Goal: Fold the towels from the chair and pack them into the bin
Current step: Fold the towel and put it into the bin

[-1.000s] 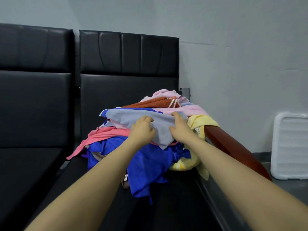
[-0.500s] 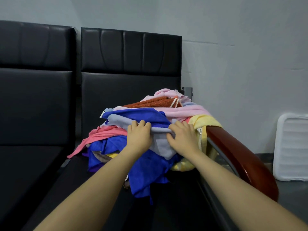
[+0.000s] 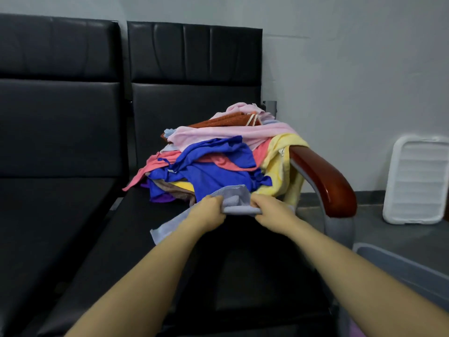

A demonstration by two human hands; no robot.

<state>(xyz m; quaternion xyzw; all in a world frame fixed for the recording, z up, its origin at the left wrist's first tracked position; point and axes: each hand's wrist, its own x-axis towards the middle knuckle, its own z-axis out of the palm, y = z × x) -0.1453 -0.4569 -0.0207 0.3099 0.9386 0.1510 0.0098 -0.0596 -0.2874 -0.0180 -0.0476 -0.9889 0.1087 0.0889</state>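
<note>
Towels (image 3: 218, 154) lie heaped on the chair (image 3: 194, 93); left hand (image 3: 209, 211) and right hand (image 3: 271, 210) each grip one pale lavender towel (image 3: 234, 199), just clear of the heap; next, judging, fold it; bin (image 3: 401, 266) lower right.

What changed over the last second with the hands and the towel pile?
Both hands, left hand and right hand, closed on the pale lavender towel and pulled it off the heap of coloured towels toward the person. The heap stayed on the black chair.
</note>
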